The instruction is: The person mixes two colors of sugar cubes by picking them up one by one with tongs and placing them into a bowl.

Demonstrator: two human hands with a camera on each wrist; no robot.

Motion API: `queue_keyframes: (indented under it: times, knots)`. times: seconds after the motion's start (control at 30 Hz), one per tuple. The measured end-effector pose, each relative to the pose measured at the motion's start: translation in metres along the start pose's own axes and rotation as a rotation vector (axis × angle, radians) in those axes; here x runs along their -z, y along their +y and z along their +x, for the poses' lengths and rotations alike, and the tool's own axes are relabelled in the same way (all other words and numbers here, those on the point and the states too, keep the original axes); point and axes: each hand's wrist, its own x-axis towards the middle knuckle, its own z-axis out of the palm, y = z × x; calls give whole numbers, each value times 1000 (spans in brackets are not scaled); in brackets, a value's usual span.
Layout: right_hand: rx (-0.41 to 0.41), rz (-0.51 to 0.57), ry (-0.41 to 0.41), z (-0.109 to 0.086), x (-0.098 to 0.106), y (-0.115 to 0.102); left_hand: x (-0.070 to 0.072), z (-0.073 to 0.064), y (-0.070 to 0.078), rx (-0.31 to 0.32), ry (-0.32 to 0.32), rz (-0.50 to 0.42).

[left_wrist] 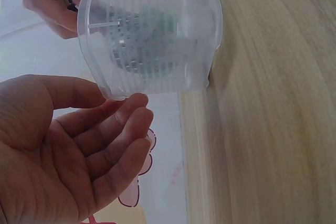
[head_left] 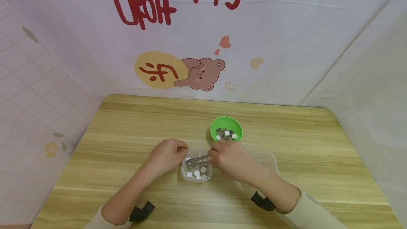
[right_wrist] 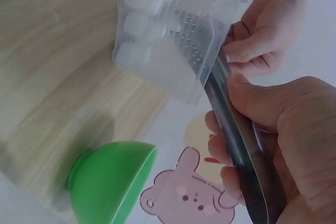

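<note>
The tongs look like shiny metal, with rough, bumpy ends. The box is see-through plastic. The bowl looks like smooth plastic. The bench looks like smooth wood. The wall cloth looks dull.

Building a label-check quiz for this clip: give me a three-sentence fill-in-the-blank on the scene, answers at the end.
1. The right hand grips a pair of metal ____.
2. The left hand touches the clear plastic container, and the cubes in that container are colored ____.
3. The bowl just beyond the right hand is colored ____.

Missing words: tongs; white; green.
</note>
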Motion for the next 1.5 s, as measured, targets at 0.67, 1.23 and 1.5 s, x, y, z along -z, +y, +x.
queue_keyframes:
  times: [0.67,1.23,1.5]
  knots:
    - [-145,194,265,-43,12,33,0,0,1,12,-8,-7]
    - [-351,168,274,-80,12,68,-1,0,0,26,-16,-30]
    - [-409,155,231,-89,5,75,-1,0,0,26,-9,-25]
